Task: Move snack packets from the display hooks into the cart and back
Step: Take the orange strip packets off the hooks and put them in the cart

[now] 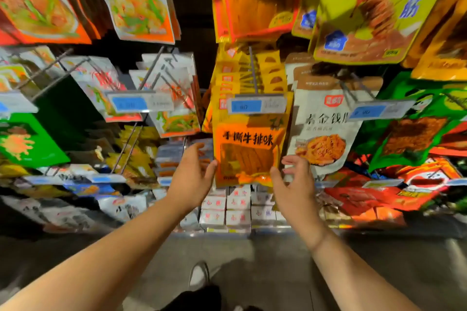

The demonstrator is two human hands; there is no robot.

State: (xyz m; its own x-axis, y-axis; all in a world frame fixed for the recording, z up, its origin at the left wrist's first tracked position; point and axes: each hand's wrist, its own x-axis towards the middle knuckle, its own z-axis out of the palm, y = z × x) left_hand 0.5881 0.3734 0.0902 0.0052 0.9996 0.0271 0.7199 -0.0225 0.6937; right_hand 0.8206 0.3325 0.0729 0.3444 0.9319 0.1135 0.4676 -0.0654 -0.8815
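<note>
One orange packet between left hand and right hand.

The orange packet is glossy plastic film, crinkled along its bottom seal, with a clear window in its lower half. The hook above it is thin bare metal wire with a dull grey finish. The price tag at the hook's tip sits in a clear, shiny plastic holder. The white packet looks matt, almost papery. The green packet is shiny film. The small boxes below look like matt white card. The floor is smooth, grey and faintly reflective.
</note>
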